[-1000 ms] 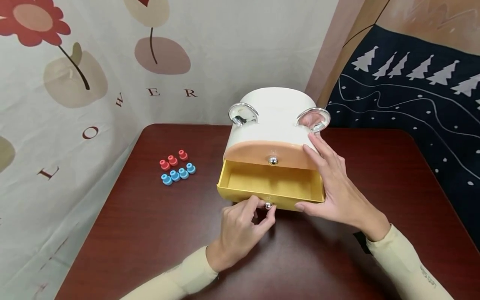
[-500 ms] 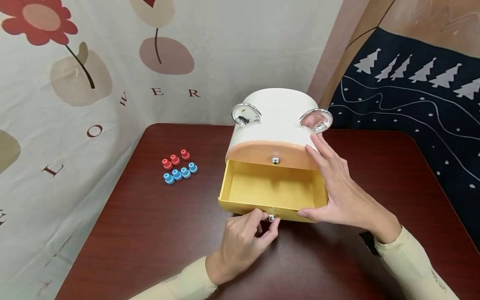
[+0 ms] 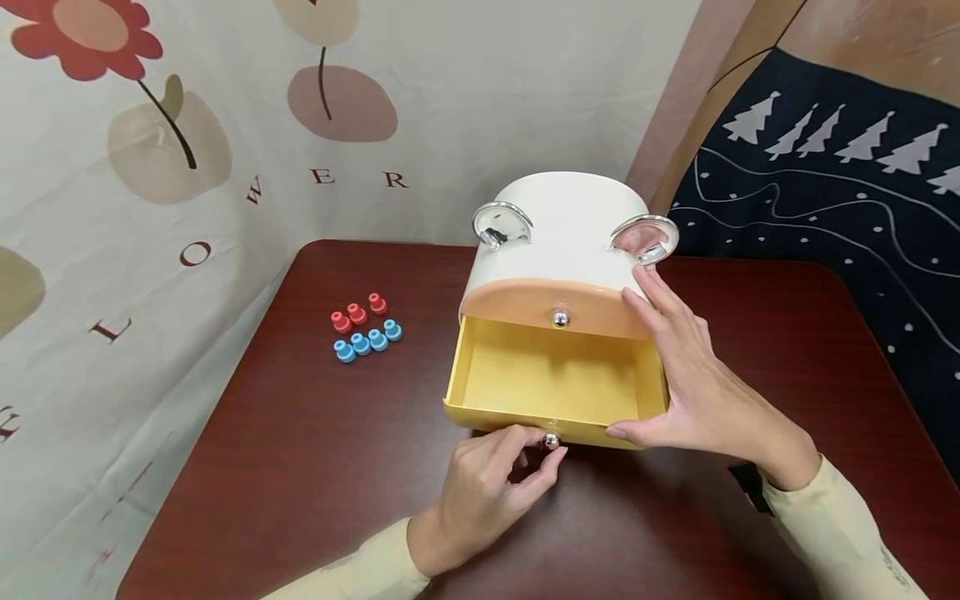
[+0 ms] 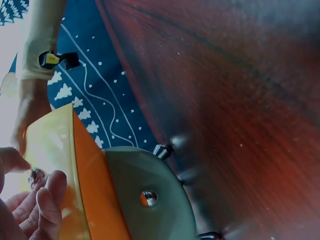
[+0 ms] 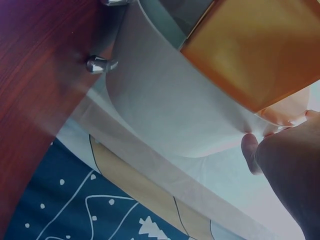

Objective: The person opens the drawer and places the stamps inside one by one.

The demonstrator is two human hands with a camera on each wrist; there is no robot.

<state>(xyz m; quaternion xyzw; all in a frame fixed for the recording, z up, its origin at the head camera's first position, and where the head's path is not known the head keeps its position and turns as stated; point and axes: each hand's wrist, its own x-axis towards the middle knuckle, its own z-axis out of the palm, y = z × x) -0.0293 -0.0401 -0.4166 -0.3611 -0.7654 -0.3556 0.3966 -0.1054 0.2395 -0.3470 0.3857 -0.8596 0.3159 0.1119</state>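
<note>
A small white drawer cabinet (image 3: 567, 208) with two silver ear-shaped pieces stands on the table. Its peach upper drawer (image 3: 517, 302) is closed, while the yellow lower drawer (image 3: 555, 367) is pulled out, its inner floor showing. My left hand (image 3: 480, 487) has its curled index finger and thumb around the silver knob (image 3: 552, 441) of the yellow drawer; the left wrist view shows this knob (image 4: 36, 177) between the fingertips. My right hand (image 3: 705, 392) is spread at the cabinet's right side, fingers on the peach front's edge and upper side, thumb at the yellow drawer's front.
Three red pegs (image 3: 357, 313) and a row of several blue pegs (image 3: 369, 341) stand on the dark red-brown table (image 3: 285, 433), left of the cabinet. A printed curtain (image 3: 450, 92) hangs behind the table, and a dark blue cloth (image 3: 810, 183) hangs at the right.
The yellow drawer has come further out toward me, with my left hand on its knob moving along. My right hand stays at the cabinet's right side. The head view has shifted slightly.
</note>
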